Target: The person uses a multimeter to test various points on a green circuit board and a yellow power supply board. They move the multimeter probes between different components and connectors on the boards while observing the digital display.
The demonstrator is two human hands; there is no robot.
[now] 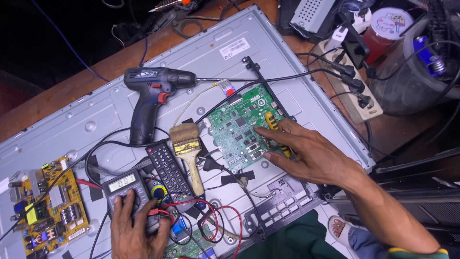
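My right hand [306,148] lies flat and spread on the green circuit board [239,125] near the right edge of the grey metal panel [96,115], with a yellow-handled screwdriver [274,125] under its fingers, though I cannot tell if they grip it. My left hand [136,230], at the panel's near edge, rests loosely curled on the multimeter [125,188], pinching nothing that I can see. Between them lie a remote control [167,170], a paintbrush [188,151] and tangled red and black leads [211,220]; a blue drill [151,96] lies beyond, and a yellow power board [50,206] sits at the left corner.
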